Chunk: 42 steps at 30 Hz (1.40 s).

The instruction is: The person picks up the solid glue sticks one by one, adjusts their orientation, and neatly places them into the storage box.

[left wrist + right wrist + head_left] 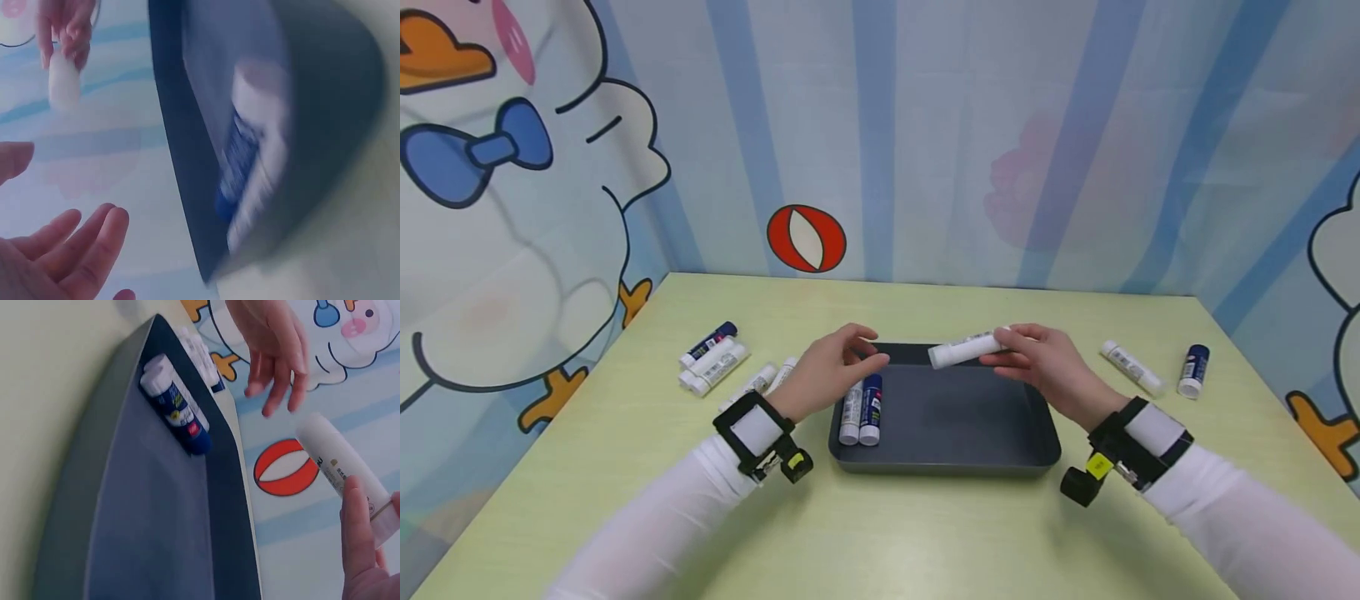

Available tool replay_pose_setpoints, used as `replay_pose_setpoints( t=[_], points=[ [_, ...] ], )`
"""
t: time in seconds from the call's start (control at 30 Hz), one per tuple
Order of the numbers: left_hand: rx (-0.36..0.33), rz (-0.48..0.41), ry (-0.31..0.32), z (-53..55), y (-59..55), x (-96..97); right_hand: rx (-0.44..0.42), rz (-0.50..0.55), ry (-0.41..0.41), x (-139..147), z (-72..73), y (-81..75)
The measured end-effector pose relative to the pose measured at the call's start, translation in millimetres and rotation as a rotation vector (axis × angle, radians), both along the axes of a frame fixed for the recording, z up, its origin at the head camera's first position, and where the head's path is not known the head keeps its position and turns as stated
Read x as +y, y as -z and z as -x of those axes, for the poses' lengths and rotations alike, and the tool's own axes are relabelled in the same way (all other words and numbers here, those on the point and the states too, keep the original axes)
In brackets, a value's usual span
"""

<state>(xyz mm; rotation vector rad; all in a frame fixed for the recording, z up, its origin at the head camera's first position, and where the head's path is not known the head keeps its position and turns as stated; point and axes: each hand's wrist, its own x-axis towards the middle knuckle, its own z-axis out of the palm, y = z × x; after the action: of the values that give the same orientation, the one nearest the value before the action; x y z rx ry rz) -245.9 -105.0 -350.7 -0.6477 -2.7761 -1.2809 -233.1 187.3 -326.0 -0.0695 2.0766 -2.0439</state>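
A white glue stick (964,349) is pinched by its right end in my right hand (1048,367), held over the back part of a dark grey tray (947,469). In the right wrist view the white glue stick (347,469) shows small printing along its side. My left hand (829,367) hovers over the tray's left end, fingers loosely bent and holding nothing. Below it, a white glue stick (851,417) and a dark blue one (870,412) lie side by side along the tray's left wall. The left wrist view is blurred around those two.
Left of the tray lie several glue sticks, white ones (718,368) and a dark blue one (709,343), some partly behind my left hand. To the right are another white glue stick (1132,367) and a blue one (1193,372). A printed curtain (940,167) hangs behind the table.
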Motion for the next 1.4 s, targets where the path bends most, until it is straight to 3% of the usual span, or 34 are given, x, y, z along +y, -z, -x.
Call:
replay_pose_setpoints(
  t=[0.3, 0.43, 0.67, 0.8, 0.97, 1.1, 1.23, 1.4],
  points=[
    [-0.152, -0.256, 0.118, -0.6, -1.2, 22.6, 0.028, 0.074, -0.052, -19, -3.9, 4.7],
    [-0.193, -0.299, 0.14, -1.4, -2.4, 25.7, 0.035, 0.092, -0.065, -23, -3.9, 7.2],
    [-0.186, -0.318, 0.113, -3.4, -3.8, 25.6, 0.062, 0.108, -0.074, -26, -4.3, 9.6],
    [-0.167, -0.321, 0.101, -2.4, -1.1, 23.8, 0.149, -0.071, -0.122, -24, -3.2, 12.1],
    [-0.1, -0.228, 0.123, -2.0, -1.7, 22.4, 0.412, -0.498, -0.204, -25, -4.4, 9.3],
    [-0.059, -0.135, 0.156, -3.0, -2.9, 22.5, 0.605, -0.746, -0.258, -31, -7.7, 5.9],
    [-0.057, -0.097, 0.166, -5.2, -2.6, 23.5, 0.689, -0.866, -0.31, -38, -10.6, 6.2],
    [-0.046, -0.089, 0.191, -6.7, -2.3, 25.6, 0.726, -0.952, -0.31, -43, -12.8, 7.7]
  ],
)
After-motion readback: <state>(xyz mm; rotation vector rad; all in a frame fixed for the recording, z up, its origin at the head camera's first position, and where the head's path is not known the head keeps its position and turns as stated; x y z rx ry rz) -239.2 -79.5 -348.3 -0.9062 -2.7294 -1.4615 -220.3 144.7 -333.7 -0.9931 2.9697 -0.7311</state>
